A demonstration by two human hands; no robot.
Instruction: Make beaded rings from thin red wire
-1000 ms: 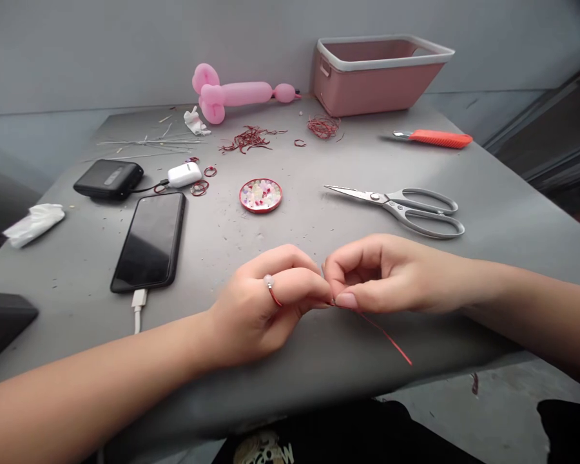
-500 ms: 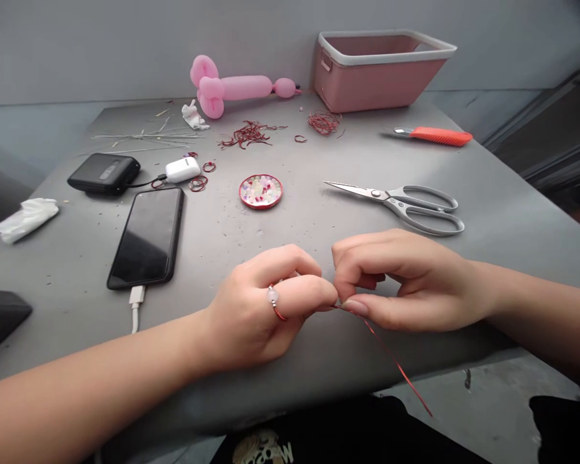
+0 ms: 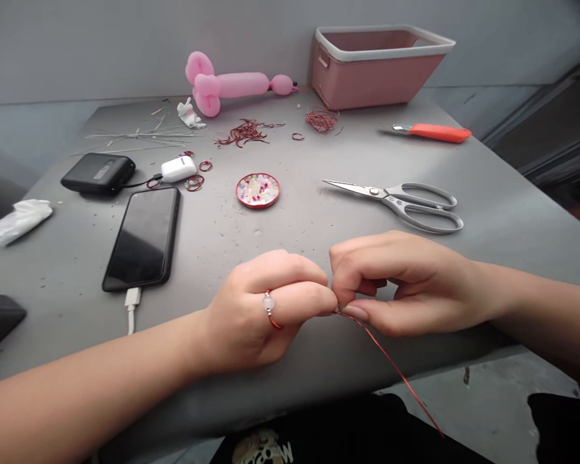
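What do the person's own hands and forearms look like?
The left hand wears a ring with a red band and a pale round bead between small silvery ones; the right hand shows no ring. No gloves. The left forearm and right forearm show no sleeves.

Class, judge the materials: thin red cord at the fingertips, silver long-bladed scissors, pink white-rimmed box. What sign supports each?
Thin red cord: probably synthetic thread, slightly glossy; slim and smooth, though coated wire is possible.
Silver long-bladed scissors: apparently metal, satin; blades and handles share a grey sheen.
Pink white-rimmed box: likely moulded plastic, matte; smooth walls, rounded corners.
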